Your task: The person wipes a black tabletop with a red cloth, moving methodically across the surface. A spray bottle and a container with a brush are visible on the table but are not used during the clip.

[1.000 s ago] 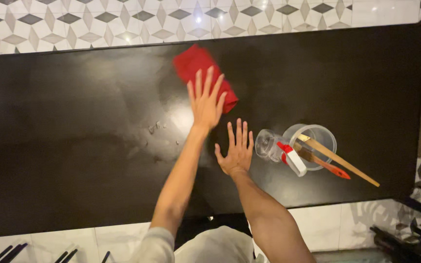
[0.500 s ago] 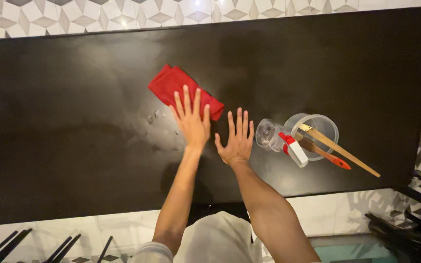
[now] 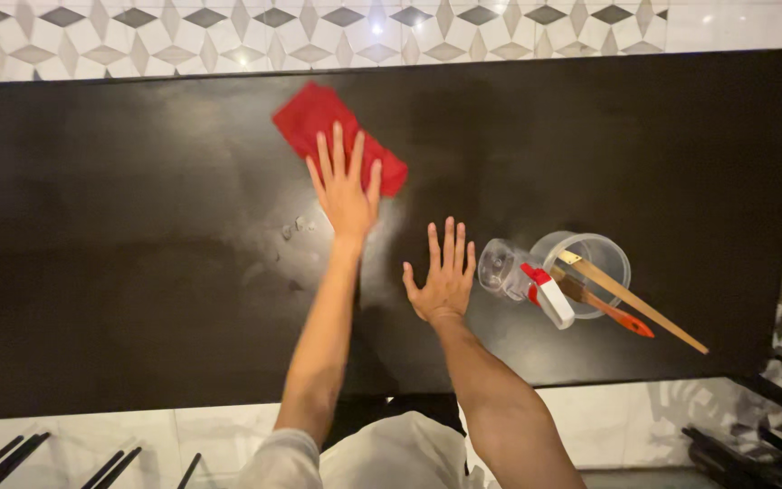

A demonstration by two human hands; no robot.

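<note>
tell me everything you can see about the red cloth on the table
The red cloth is a soft, fabric-looking rag, folded into a rough oblong and lying flat and aslant on the far part of the black table. The left hand presses on its near end with fingers spread, covering part of it. Nothing else touches it.

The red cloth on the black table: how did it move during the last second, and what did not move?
The left hand, flat on the red cloth, pulled it toward the person and to the left, then pushed it away again toward the far edge of the table. The right hand stayed flat and spread beside the spray bottle. The clear container with its brushes and the crumbs did not move.
</note>
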